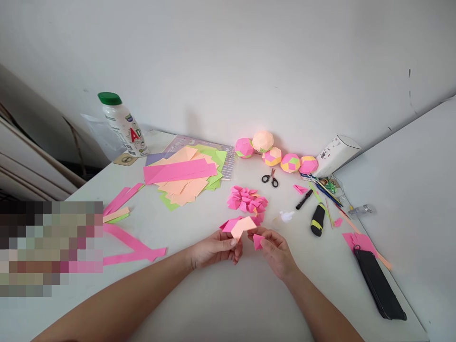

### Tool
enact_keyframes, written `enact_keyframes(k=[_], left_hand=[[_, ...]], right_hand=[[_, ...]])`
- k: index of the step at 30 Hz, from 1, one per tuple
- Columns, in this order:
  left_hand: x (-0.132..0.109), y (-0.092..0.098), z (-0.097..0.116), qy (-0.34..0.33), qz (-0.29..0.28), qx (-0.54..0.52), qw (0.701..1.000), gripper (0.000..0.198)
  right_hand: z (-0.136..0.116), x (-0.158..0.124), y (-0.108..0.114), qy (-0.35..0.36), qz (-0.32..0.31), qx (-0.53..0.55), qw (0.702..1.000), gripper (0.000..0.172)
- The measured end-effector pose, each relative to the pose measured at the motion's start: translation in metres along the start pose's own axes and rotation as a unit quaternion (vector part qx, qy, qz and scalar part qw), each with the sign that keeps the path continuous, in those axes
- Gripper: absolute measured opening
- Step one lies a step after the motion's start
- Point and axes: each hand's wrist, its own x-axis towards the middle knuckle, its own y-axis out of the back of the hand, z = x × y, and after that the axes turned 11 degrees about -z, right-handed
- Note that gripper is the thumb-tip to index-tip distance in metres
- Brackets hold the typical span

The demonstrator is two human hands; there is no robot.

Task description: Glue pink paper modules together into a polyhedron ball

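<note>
My left hand [215, 249] is closed in a pinch on a folded piece of pink and peach paper [239, 224], held just above the white table [221, 299]. Close beside it, my right hand [276, 249] pinches a small folded pink paper unit [258, 241]. The two pieces sit almost touching. Just beyond them lies a heap of folded pink paper units [247, 198].
A stack of pink, peach and green paper sheets [185, 175] lies at the back left, with pink strips [133, 247] nearer. Several paper balls [272, 154] line the wall. Scissors [270, 178], a black-and-yellow knife [318, 219], a black marker [304, 200], a bottle [123, 124] and a black phone [379, 285] lie around.
</note>
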Motion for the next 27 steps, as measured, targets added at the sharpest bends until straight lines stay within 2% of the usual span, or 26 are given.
enact_keyframes(k=[7,9,12,14,17,19,21,23,25,27], left_hand=[[0.001,0.001,0.000,0.005,0.015,-0.010,1.000,0.019],[0.001,0.002,-0.002,0.005,0.025,-0.010,1.000,0.028],[0.001,0.003,-0.005,0.000,0.036,-0.023,0.999,0.053],[-0.001,0.003,-0.003,0.005,0.032,-0.043,0.999,0.060],[-0.005,-0.002,0.013,0.003,0.037,-0.040,0.998,0.055],[-0.008,-0.005,0.033,-0.049,0.099,0.011,0.994,0.038],[-0.010,-0.004,0.053,-0.114,0.199,0.106,0.968,0.026],[-0.009,0.003,0.067,-0.129,0.296,0.223,0.920,0.027],[-0.003,0.015,0.072,-0.054,0.376,0.382,0.843,0.030],[0.008,0.029,0.070,0.045,0.400,0.516,0.756,0.033]], right_hand=[[0.002,0.000,0.000,-0.009,-0.008,0.006,1.000,0.009],[0.001,0.000,0.000,-0.017,0.001,-0.015,1.000,0.010],[0.001,0.000,0.001,-0.031,0.025,-0.037,0.999,0.013],[0.001,0.000,0.001,-0.036,0.041,-0.046,0.997,0.013],[0.000,0.001,0.001,-0.036,0.053,-0.049,0.997,0.014],[-0.002,0.001,0.001,-0.031,0.054,-0.041,0.997,0.015],[-0.003,0.002,0.001,-0.031,0.055,-0.029,0.998,0.016],[-0.003,0.003,0.001,-0.033,0.059,-0.017,0.998,0.017],[-0.002,0.003,0.003,-0.031,0.061,-0.004,0.998,0.017],[0.000,0.004,0.005,-0.022,0.056,0.011,0.998,0.016]])
